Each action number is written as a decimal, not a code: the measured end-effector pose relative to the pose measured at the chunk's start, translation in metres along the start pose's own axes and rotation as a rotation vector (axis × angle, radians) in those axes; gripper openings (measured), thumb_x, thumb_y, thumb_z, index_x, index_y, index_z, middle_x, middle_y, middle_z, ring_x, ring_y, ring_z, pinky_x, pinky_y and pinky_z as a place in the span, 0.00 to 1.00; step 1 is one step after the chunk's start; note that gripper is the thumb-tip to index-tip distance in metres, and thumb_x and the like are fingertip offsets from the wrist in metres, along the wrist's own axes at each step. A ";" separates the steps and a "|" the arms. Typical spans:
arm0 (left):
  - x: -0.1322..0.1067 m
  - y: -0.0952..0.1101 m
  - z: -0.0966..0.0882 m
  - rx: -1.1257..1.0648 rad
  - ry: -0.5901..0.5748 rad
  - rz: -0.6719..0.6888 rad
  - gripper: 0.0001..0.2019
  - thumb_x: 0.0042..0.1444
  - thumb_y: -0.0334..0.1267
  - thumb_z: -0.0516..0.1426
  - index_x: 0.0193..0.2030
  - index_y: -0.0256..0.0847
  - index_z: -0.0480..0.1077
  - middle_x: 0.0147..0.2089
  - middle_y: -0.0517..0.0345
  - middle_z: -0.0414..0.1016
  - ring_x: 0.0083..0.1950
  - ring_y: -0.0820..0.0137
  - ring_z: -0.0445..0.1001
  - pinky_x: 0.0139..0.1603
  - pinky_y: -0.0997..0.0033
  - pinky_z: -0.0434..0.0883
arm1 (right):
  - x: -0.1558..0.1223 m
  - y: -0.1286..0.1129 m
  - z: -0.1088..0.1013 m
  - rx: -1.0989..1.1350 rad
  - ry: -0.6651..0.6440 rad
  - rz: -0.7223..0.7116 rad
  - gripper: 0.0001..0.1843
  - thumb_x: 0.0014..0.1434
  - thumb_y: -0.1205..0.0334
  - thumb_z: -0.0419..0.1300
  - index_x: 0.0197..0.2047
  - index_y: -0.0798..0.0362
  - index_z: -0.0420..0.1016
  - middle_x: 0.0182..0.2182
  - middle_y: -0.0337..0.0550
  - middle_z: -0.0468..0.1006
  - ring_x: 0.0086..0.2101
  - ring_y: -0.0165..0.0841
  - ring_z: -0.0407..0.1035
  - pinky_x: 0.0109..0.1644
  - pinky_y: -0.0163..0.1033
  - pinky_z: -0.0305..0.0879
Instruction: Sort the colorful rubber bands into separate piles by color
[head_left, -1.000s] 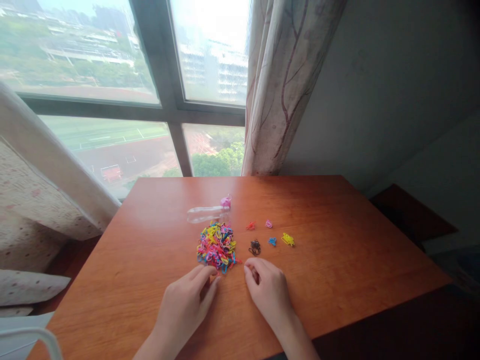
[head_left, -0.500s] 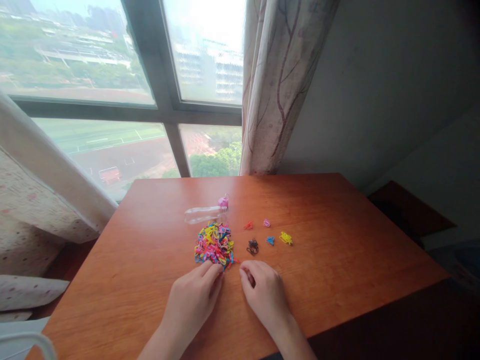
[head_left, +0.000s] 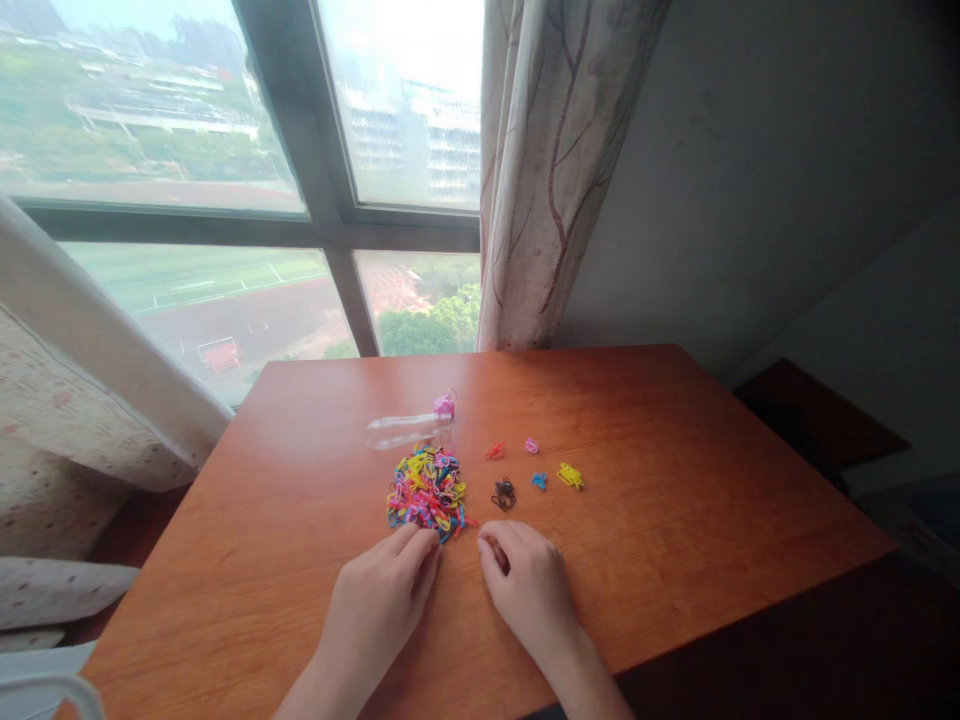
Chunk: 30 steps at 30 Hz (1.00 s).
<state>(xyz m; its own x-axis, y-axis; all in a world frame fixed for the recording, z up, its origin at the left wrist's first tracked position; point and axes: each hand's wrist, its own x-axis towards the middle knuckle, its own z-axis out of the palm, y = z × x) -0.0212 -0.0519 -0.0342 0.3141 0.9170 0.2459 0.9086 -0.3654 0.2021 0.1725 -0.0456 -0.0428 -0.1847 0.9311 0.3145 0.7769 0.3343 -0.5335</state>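
While left hand rests spread at bands, right hand grip curled, can't tell if holding; best pinch singly.

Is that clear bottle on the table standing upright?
No, the bottle lies on its side on the table, just behind the pile of coloured bands.

Both bare arms come in from the bottom and lean toward each other. The left hand lies palm down, its fingers straight and close together. The right hand is palm down too, its fingers curled in. The hands are near but not touching.
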 end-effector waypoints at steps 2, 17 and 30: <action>-0.002 -0.001 0.000 -0.021 0.017 0.000 0.11 0.66 0.37 0.48 0.38 0.45 0.71 0.35 0.60 0.78 0.32 0.70 0.78 0.30 0.75 0.66 | 0.000 0.000 0.000 0.002 0.002 0.000 0.09 0.61 0.69 0.54 0.30 0.50 0.70 0.24 0.36 0.74 0.26 0.30 0.67 0.32 0.35 0.53; 0.000 -0.001 0.003 0.042 -0.007 0.017 0.11 0.65 0.35 0.49 0.40 0.44 0.72 0.36 0.59 0.78 0.32 0.68 0.78 0.28 0.73 0.67 | 0.000 -0.001 -0.001 0.016 -0.012 0.007 0.09 0.62 0.69 0.53 0.31 0.50 0.71 0.25 0.37 0.74 0.28 0.31 0.68 0.33 0.35 0.53; 0.001 0.001 0.002 0.030 -0.031 -0.005 0.10 0.65 0.35 0.49 0.40 0.44 0.72 0.35 0.60 0.79 0.32 0.66 0.79 0.28 0.71 0.68 | -0.002 0.001 0.001 0.045 -0.050 0.041 0.09 0.63 0.69 0.54 0.32 0.50 0.70 0.26 0.36 0.73 0.28 0.31 0.66 0.34 0.36 0.51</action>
<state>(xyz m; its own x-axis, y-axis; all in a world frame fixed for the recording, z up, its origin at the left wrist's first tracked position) -0.0193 -0.0506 -0.0360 0.3176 0.9235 0.2152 0.9179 -0.3563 0.1745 0.1731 -0.0467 -0.0449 -0.1837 0.9498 0.2531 0.7567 0.3010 -0.5804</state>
